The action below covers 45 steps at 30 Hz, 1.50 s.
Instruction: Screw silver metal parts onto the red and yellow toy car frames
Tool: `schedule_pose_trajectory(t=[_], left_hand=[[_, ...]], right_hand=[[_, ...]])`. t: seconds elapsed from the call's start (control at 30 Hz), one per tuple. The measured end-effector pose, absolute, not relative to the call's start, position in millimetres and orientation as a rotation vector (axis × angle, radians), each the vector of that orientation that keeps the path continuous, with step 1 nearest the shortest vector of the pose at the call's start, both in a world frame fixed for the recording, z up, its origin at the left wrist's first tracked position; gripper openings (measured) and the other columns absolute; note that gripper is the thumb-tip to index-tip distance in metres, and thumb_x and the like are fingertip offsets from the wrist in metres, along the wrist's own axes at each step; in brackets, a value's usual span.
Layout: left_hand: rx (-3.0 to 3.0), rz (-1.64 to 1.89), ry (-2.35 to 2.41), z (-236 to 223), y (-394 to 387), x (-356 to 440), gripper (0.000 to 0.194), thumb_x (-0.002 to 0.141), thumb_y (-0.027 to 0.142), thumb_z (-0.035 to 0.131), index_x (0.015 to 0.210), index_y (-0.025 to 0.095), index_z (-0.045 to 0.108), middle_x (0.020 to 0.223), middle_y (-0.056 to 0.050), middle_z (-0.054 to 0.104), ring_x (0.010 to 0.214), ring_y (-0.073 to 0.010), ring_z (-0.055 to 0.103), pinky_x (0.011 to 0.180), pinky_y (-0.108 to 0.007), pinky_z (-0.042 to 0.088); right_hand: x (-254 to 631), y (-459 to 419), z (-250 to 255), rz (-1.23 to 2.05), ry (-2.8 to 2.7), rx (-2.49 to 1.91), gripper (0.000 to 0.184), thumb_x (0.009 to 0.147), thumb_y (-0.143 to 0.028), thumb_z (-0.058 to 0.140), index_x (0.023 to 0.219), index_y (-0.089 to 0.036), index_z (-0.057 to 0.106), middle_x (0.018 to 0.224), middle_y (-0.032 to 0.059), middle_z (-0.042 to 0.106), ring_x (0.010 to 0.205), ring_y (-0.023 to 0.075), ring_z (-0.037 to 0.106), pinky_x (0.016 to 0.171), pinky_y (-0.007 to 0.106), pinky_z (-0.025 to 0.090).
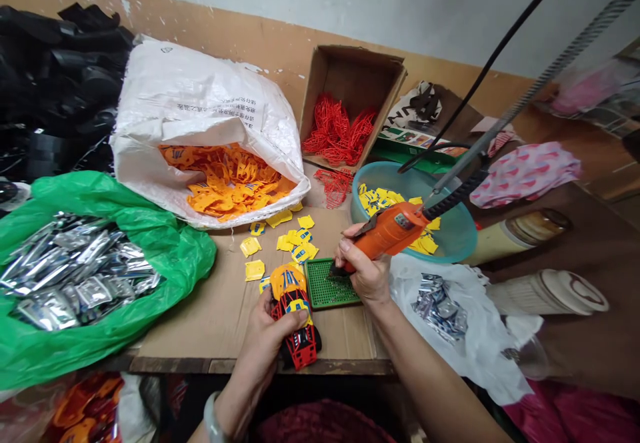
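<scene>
My left hand [273,333] is closed around a toy car [291,283] with an orange hood, a red frame and black wheels. Its thumb presses near a yellow panel on the car's top. In my right hand [367,269] is an orange electric screwdriver [393,229], its tip pointing down over a green perforated tray [320,296]. Small dark bits, perhaps screws, lie in that tray. Several loose yellow panels [251,247] with stickers lie on the cardboard [200,316] beyond the car.
Behind stand a white sack [190,89] of orange parts, a cardboard box [345,63] of red frames and a teal basin [465,229] of yellow panels. A green bag [185,263] of silver parts is left; a white bag [480,349] and two cups [545,293] are right. A cable [493,56] hangs overhead.
</scene>
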<state>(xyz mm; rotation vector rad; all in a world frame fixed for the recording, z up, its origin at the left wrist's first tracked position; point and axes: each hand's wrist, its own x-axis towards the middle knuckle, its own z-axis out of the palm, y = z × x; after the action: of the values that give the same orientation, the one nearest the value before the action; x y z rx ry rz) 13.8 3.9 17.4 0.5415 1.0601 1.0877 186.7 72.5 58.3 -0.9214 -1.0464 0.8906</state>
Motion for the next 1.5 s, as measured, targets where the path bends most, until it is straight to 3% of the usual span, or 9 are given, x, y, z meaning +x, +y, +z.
schedule_pose_trajectory(t=[1.1,1.3,1.5], left_hand=[[0.505,1.100,1.038,10,3,13,0.055,0.055,0.027,0.091,0.103,0.016,0.068,0.082,-0.004,0.073,0.067,-0.0184,0.064,0.062,-0.028,0.054],[0.482,1.119,1.033,16,2,13,0.056,0.054,0.027,0.092,0.103,0.015,0.067,0.083,-0.005,0.073,0.068,-0.0177,0.063,0.062,-0.028,0.054],[0.438,1.165,1.042,18,2,13,0.055,0.052,0.028,0.093,0.100,0.015,0.068,0.082,-0.004,0.073,0.069,-0.0185,0.065,0.065,-0.029,0.054]], right_hand=[[168,97,53,0.908,-1.024,-0.936,0.029,0.076,-0.035,0.081,0.093,-0.022,0.060,0.055,-0.0082,0.059,0.041,0.0120,0.055,0.045,0.026,0.048],[168,87,80,0.924,-0.963,-0.857,0.025,0.075,-0.030,0.076,0.093,-0.023,0.061,0.050,-0.0098,0.057,0.041,0.0125,0.054,0.048,0.028,0.047],[161,53,117,1.102,-0.963,-0.773,0.026,0.074,-0.037,0.076,0.089,-0.025,0.059,0.047,-0.0098,0.049,0.037,0.0134,0.047,0.047,0.031,0.043]])
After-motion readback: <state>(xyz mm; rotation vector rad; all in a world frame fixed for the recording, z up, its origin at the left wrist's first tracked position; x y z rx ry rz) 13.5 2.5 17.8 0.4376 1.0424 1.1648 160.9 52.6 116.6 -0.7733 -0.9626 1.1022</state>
